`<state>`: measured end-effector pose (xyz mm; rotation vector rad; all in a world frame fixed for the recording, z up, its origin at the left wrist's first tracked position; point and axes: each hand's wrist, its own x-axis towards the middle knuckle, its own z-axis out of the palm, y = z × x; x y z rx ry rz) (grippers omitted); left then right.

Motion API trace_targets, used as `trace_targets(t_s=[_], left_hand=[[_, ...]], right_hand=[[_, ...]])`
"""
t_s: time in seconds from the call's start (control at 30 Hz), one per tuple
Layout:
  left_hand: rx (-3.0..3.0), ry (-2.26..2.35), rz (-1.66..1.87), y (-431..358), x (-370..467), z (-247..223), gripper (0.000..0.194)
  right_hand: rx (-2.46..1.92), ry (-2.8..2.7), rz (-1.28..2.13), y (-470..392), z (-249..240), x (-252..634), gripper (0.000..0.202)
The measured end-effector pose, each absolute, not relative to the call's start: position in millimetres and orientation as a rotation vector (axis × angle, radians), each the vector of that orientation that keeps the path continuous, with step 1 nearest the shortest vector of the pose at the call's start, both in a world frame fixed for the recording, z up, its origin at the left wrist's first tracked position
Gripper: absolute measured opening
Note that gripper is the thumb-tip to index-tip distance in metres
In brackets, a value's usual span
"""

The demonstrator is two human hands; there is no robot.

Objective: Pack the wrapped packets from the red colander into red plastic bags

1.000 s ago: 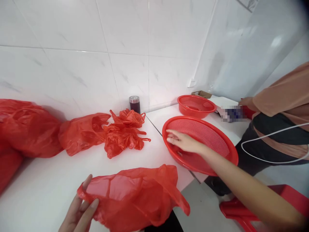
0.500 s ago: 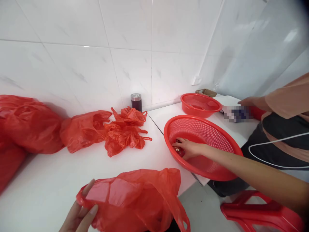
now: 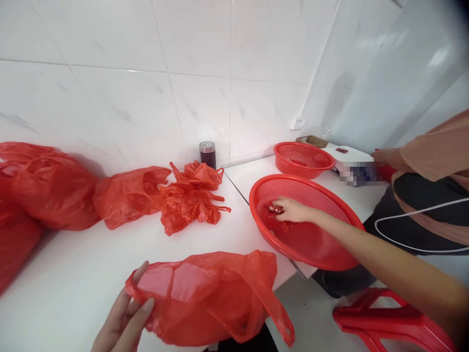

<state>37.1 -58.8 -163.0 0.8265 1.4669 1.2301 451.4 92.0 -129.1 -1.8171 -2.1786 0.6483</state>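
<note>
My left hand [image 3: 128,310] is closed on the edge of a red plastic bag [image 3: 205,298], its handle drooping to the right and its mouth spread open. Inside the large red perforated basket [image 3: 351,220], the fingers of my right hand [image 3: 295,211] are closed around a small red patterned item [image 3: 276,209]. My fingers partly hide that item, and its kind is unclear. A few other small red pieces lie near it on the basket's floor, hard to tell from the red plastic.
Crumpled red bags [image 3: 190,205] and full red bags [image 3: 62,190] line the wall at left. A dark tumbler [image 3: 207,155] and a second red basket [image 3: 304,170] stand farther back. At right is a co-worker [image 3: 436,151]; below, a red stool [image 3: 395,313].
My right hand has shifted slightly up and right inside the basket. The co-worker's hand has drawn back, and a small red packet now shows on the white surface there.
</note>
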Motion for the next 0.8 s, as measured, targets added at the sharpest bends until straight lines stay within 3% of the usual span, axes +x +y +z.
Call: trace_targets(t_s=[0.1,0.23,0.4,0.5,0.6,0.67,0.73,0.8], left_hand=[[0.796,1.425,1.219,-59.3,43.1,-151.3,0.084],[0.904,1.340,1.153,-55.6,63.3,-127.1,0.088],[0.993,1.200,1.097,-50.3,73.0,-114.4,0.086],[1.008,1.155,1.083,-53.6,68.6,-115.9,0.085],[1.065,1.203,1.054,-57.6,59.3,-121.3,0.083],[1.130,1.225,1.039,-58.6,50.6,-126.5,0.079],[1.197,1.229,1.016,-59.0,41.5,-131.6,0.076],[1.227,1.239,0.999,-60.2,34.4,-134.8,0.073]], right_hand=[[-1.750,-1.988,0.737,88.0,-94.6,431.6,0.024],[-1.203,-1.693,1.112,56.5,-57.4,364.1,0.026],[-0.791,-1.816,1.721,12.2,-69.3,281.3,0.016],[-0.949,-2.098,1.463,9.6,-103.3,265.9,0.018],[-1.152,-2.352,0.960,15.1,-120.7,270.9,0.041],[-1.121,-2.419,0.945,19.4,-113.4,280.9,0.049],[-1.098,-2.369,0.967,27.2,-96.8,297.6,0.034],[-1.263,-2.269,0.761,40.4,-82.6,322.4,0.023]])
